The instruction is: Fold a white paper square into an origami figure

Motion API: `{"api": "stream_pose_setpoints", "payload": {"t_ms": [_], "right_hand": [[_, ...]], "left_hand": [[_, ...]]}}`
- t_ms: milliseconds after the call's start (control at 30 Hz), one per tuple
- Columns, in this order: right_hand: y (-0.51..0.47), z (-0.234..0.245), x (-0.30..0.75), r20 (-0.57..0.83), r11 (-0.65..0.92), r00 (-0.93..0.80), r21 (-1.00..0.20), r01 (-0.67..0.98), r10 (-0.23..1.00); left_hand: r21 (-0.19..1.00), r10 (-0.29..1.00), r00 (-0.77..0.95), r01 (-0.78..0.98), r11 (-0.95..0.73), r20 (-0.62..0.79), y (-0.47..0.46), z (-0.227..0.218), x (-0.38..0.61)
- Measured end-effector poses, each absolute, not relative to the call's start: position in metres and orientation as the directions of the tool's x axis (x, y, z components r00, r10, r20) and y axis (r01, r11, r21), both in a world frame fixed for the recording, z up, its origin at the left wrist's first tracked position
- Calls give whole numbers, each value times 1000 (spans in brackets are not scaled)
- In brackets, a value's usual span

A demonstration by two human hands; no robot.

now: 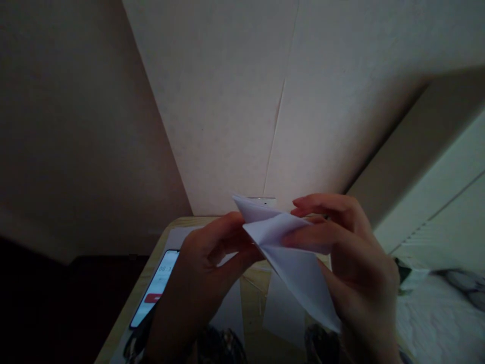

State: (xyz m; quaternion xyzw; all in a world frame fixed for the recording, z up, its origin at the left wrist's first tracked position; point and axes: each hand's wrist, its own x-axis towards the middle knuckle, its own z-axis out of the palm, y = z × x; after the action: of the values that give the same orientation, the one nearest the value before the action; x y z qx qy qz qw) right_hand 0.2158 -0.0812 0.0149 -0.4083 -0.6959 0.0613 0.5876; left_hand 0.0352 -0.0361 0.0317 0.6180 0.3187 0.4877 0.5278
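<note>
We are holding the folded paper (299,275) up in the lower centre of the frame, above the wooden table (252,303), probably so that its flaps are standing free of the surface. Our left hand (214,263) is pinching its left side between thumb and narrowed fingers, seemingly to steady the creases. Our right hand (358,263) is gripping the other side: one finger is pressing along a fold, apparently to part the layers, while the thumb is resting by the right edge. Whether the uppermost fingertips are touching the back, we cannot tell. The phone (157,283) is lying at the lower left, partly hidden by our left arm, perhaps set face up so its digits are showing. A loose white sheet (282,308) is lying below our hands.
</note>
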Motion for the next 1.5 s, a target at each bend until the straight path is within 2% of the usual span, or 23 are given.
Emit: {"api": "stream_pose_setpoints", "payload": {"t_ms": [167,500,700,1000,1133,1300,1500], "right_hand": [[-83,16,216,811,706,-57,-471,529,583],[-88,17,218,764,683,-144,-454,572,629],[-87,16,215,787,688,-140,-420,592,601],[-89,13,208,757,638,-33,-526,562,653],[-87,14,206,748,629,-13,-549,550,664],[-84,16,204,720,630,18,-619,469,693],[-83,19,205,708,633,34,-651,418,706]], "left_hand": [[964,898,354,-145,-224,262,-38,34,33],[954,871,394,-176,-242,294,-37,38,31],[949,875,367,-104,-298,315,-37,39,33],[957,903,320,-143,-252,285,-40,35,35],[948,890,326,-120,-295,318,-39,35,33],[971,909,348,-14,-240,229,-39,37,29],[979,909,367,-34,-200,198,-39,35,29]]}}
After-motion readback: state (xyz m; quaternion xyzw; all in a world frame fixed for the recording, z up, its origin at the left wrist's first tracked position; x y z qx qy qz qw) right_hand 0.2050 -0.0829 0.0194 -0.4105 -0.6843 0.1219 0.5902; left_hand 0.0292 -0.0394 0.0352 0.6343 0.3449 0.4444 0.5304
